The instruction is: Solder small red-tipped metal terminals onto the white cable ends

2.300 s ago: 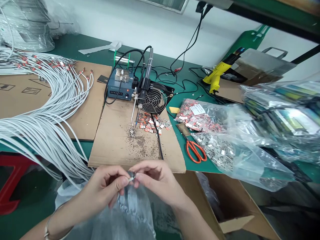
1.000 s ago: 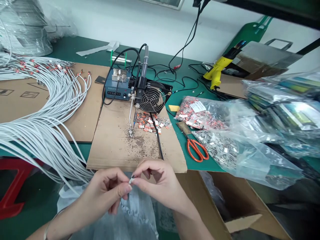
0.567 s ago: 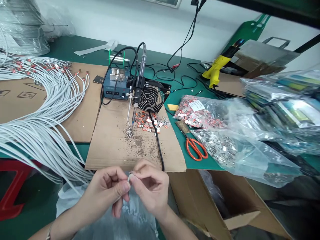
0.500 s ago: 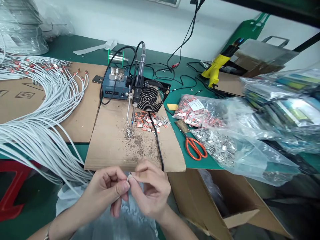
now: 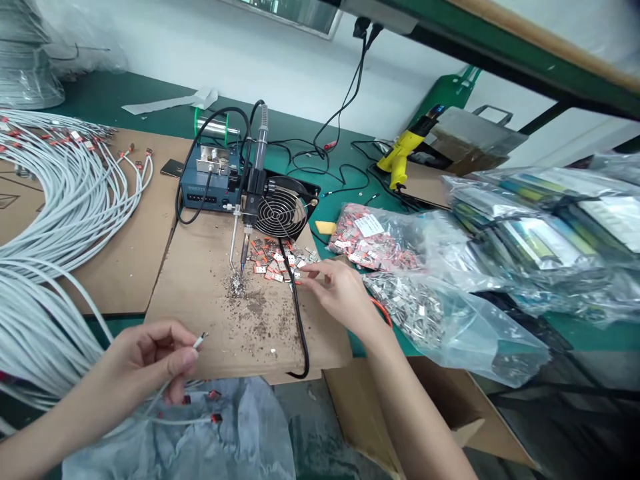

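Observation:
My left hand (image 5: 155, 363) pinches a white cable (image 5: 199, 341) near its tip, where short bare wire ends stick out. My right hand (image 5: 343, 293) reaches over the cardboard to the right edge of a pile of USB connectors (image 5: 273, 260) with orange parts. Its thumb and index fingertip are slightly apart beside the connectors; whether they touch one is unclear. Left of the pile, a soldering iron (image 5: 255, 173) is clamped tip down above scattered solder bits (image 5: 237, 285). Cables with orange-ended plugs (image 5: 216, 419) lie across my lap.
A blue soldering station (image 5: 205, 190), solder spool (image 5: 215, 125) and black fan (image 5: 283, 210) stand behind. White cables (image 5: 100, 220) bundle at left. Bags of orange connectors (image 5: 373, 233) and metal shells (image 5: 407, 310) lie right, near scissors (image 5: 383, 310). A black cord (image 5: 299, 320) crosses the cardboard (image 5: 200, 287).
My hands were together at the cardboard's front edge. My right hand has moved forward and right to the connector pile; my left has moved left, holding the cable. The view has shifted right.

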A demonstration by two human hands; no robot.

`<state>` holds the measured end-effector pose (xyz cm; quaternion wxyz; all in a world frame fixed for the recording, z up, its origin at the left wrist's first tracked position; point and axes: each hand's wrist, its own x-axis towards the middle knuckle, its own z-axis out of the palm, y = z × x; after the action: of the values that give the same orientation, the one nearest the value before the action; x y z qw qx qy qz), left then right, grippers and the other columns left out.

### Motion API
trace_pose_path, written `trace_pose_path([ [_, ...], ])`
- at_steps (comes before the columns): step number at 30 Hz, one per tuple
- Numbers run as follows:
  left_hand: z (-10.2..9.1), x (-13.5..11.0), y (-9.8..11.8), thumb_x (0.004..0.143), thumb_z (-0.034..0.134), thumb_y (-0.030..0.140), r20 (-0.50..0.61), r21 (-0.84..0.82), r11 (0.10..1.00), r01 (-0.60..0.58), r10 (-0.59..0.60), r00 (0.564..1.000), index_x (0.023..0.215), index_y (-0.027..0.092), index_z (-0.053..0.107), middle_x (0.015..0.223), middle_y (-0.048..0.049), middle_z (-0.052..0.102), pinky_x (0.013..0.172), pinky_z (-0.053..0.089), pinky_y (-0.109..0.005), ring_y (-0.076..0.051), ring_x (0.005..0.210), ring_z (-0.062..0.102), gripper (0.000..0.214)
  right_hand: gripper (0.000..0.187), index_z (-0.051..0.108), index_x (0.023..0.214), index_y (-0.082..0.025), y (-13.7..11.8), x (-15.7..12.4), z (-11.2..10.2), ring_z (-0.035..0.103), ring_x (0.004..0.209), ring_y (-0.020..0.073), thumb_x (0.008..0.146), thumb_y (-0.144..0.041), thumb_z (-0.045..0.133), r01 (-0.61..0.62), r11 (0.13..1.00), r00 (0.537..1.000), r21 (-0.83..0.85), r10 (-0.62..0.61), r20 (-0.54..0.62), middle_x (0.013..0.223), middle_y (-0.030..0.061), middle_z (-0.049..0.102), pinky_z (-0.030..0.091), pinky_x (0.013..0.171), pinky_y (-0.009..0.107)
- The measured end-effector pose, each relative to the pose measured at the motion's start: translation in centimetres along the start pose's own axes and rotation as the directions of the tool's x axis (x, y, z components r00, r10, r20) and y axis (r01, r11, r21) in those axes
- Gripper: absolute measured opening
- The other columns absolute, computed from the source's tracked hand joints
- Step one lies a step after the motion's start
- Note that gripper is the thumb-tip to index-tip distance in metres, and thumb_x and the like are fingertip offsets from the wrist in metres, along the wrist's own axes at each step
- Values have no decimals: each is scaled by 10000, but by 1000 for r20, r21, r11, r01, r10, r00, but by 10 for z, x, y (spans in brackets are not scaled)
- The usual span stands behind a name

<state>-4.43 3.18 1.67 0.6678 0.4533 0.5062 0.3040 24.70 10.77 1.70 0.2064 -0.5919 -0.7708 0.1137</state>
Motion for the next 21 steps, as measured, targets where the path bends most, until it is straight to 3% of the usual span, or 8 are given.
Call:
trace_pose_path([
  [6,-16,33,22,752,642,357,1,308,950,-44,46,999,858,162,640,435,56,524,349,315,-128,-75,364,483,221,69,646,824,-153,10,14,7,575,666,203,793,-184,594,39,999,987,15,-41,156,720,57,659,402,614,310],
  [12,-13,74,42,775,576,273,181,373,922,-101,34,983,751,135,615,579,45,553,344,314,-134,-38,342,453,145,63,563,763,-185,13,14,-1,507,513,147,805,-231,567,34,996,967,85,-54,249,594,-2,579,369,490,261],
  [16,-9,89,47,758,575,236,248,349,934,-75,-14,969,705,131,599,540,62,504,319,280,-124,-35,340,428,120,57,554,794,-198,0,5,-5,524,561,145,829,-237,531,-25,954,971,300,-48,234,652,3,573,412,508,256],
  [21,-10,97,51,723,614,250,257,359,933,-8,-91,962,708,131,616,461,81,443,295,262,-124,-53,332,418,120,24,595,771,-189,-33,2,8,573,620,134,763,-166,593,-124,792,951,598,-78,301,710,20,610,483,558,249],
])
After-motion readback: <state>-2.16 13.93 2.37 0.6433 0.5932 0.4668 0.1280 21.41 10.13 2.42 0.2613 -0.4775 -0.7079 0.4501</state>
